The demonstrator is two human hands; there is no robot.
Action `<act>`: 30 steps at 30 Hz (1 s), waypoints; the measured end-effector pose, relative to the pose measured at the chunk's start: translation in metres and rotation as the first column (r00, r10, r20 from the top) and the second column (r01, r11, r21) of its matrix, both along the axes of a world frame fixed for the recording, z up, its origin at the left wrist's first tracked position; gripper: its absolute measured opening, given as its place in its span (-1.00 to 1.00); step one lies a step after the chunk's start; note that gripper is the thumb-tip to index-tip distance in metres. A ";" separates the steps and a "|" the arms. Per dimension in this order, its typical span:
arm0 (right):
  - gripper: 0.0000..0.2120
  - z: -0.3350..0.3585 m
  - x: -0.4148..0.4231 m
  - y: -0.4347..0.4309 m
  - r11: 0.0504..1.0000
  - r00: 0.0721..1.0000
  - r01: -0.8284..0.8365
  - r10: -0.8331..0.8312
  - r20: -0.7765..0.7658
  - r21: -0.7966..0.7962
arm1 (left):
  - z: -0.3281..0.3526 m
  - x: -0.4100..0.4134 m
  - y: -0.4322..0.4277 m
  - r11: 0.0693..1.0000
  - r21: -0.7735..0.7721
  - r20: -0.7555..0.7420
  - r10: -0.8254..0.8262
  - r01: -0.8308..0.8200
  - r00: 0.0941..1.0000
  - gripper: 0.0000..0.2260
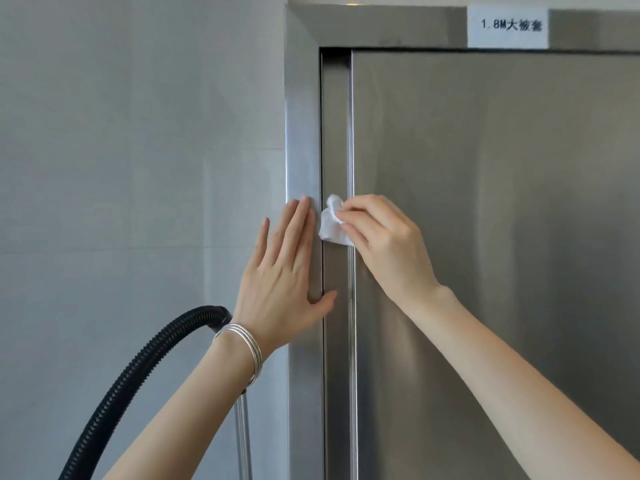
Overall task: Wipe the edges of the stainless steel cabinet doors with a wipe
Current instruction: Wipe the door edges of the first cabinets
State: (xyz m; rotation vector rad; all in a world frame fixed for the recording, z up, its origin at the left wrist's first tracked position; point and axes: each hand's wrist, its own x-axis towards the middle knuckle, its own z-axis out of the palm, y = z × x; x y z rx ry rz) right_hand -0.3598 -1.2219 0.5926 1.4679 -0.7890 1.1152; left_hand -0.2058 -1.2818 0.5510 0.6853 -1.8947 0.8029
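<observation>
A stainless steel cabinet door (485, 237) fills the right half of the view, set in a steel frame (303, 133). Between frame and door runs a recessed vertical edge strip (336, 133). My right hand (384, 237) pinches a crumpled white wipe (330, 223) and holds it against this strip at mid height. My left hand (287, 268) lies flat with straight fingers on the frame just left of the wipe, thumb reaching across onto the strip. A silver bangle sits on that wrist.
A grey tiled wall (138, 168) lies left of the cabinet. A black ribbed hose (121, 393) arcs up from the bottom left behind my left forearm, beside a thin metal tube (243, 441). A white paper label (507, 26) sticks to the cabinet's top rail.
</observation>
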 end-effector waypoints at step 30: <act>-0.57 0.052 -0.039 -0.003 0.932 0.832 0.349 -0.260 -0.491 0.097 | 0.000 -0.002 -0.028 0.978 -0.178 -0.005 -0.112 0.109 0.994 -0.14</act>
